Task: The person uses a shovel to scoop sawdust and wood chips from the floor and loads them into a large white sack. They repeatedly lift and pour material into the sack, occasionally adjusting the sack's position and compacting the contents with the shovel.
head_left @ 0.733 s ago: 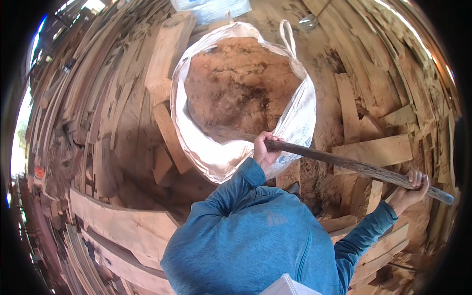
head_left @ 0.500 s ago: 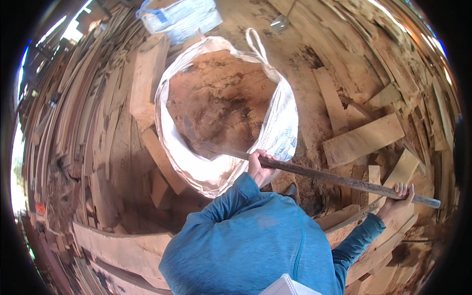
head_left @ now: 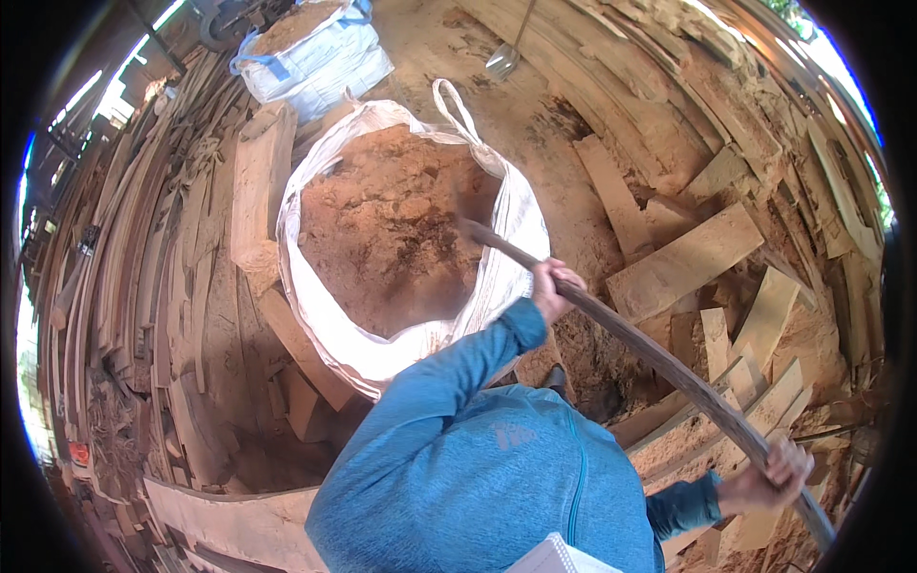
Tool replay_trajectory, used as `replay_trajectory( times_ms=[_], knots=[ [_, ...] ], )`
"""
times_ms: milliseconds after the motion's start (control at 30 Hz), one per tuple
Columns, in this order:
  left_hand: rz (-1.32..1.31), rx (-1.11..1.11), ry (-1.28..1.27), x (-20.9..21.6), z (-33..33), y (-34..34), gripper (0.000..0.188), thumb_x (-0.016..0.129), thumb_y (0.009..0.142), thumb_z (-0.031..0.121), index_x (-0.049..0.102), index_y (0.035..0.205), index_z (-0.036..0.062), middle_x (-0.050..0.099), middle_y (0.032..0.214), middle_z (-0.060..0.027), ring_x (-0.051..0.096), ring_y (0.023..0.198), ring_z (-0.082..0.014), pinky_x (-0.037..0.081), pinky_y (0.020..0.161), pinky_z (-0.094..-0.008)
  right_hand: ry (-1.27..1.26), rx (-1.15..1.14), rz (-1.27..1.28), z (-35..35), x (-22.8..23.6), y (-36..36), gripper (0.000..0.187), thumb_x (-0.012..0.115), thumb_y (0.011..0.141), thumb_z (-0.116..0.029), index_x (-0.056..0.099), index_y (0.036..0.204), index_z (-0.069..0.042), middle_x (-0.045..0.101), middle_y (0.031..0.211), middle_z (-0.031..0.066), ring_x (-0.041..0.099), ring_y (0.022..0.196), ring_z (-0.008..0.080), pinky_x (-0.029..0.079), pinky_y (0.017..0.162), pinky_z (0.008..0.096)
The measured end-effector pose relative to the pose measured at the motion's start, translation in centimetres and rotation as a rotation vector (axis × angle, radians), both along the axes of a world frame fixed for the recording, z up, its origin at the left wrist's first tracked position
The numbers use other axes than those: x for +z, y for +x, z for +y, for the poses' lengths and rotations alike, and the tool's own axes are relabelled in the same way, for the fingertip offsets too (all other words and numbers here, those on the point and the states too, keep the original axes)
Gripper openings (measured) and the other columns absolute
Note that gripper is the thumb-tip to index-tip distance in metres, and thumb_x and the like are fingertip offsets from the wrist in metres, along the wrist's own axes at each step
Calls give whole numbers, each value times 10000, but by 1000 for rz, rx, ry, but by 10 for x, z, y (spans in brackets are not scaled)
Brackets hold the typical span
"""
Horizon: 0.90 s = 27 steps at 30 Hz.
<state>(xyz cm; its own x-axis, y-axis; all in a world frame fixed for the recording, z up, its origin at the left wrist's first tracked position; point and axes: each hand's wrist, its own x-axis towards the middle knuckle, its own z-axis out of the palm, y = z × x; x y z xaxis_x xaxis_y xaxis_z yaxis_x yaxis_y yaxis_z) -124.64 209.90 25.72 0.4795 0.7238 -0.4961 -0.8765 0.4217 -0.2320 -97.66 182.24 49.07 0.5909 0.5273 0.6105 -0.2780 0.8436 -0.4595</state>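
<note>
My left hand (head_left: 554, 288) is closed round a long wooden tool handle (head_left: 659, 358) just outside the bag's right rim. Farther down the same pole, at the lower right, my right hand (head_left: 776, 473) grips near its butt end. The pole slants up and left over the rim into a large white woven bulk bag (head_left: 330, 315). Inside the bag lies reddish-brown sawdust (head_left: 382, 220). The tool's head is blurred against the sawdust, so its shape cannot be made out. A loop strap (head_left: 457, 107) stands up from the bag's far rim.
A second white bulk bag (head_left: 320, 62) with blue straps, filled with sawdust, stands behind. A shovel (head_left: 501, 62) lies at the far side. Stacked boards (head_left: 143, 248) line the left; a thick timber block (head_left: 258, 191) sits beside the bag. Loose planks (head_left: 683, 263) litter the right.
The tool's head end has moved right and away across the sawdust. Both hands have shifted right, my right hand also lower, so the pole slants more steeply. The view has shifted slightly.
</note>
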Motion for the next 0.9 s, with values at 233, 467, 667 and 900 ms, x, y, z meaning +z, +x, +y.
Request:
replay_trajectory(
  times_ms=[233, 467, 667, 900],
  knots=[
    [-268, -139, 55, 6, -22, 14, 247, 490, 719, 117, 367, 509, 161, 403, 477, 45, 401, 472, -105, 408, 623, -289, 44, -205, -37, -19, 52, -2, 164, 559, 768, -46, 405, 723, -78, 336, 491, -25, 313, 382, 75, 350, 443, 216],
    [13, -277, 1, 30, -62, -16, 233, 503, 712, 113, 389, 510, 142, 431, 482, -4, 460, 511, -138, 435, 672, -340, 26, -153, 138, -61, -1, 46, 175, 575, 795, -34, 417, 749, -93, 352, 544, -58, 358, 438, 37, 374, 460, 180],
    [527, -455, -82, 14, -66, -37, 234, 596, 710, 110, 426, 552, 144, 461, 523, -6, 491, 529, -171, 459, 676, -382, -402, -432, 839, -76, -172, 63, 250, 628, 817, -105, 433, 662, -126, 425, 555, -18, 408, 482, 102, 393, 483, 257],
    [655, -438, -99, 13, -71, -58, 203, 607, 709, 64, 452, 598, 133, 472, 551, 0, 508, 552, -157, 469, 679, -355, -508, -534, 1092, -99, -270, 44, 223, 669, 793, -194, 467, 714, -144, 447, 588, -18, 453, 506, 113, 418, 488, 282]
  ],
)
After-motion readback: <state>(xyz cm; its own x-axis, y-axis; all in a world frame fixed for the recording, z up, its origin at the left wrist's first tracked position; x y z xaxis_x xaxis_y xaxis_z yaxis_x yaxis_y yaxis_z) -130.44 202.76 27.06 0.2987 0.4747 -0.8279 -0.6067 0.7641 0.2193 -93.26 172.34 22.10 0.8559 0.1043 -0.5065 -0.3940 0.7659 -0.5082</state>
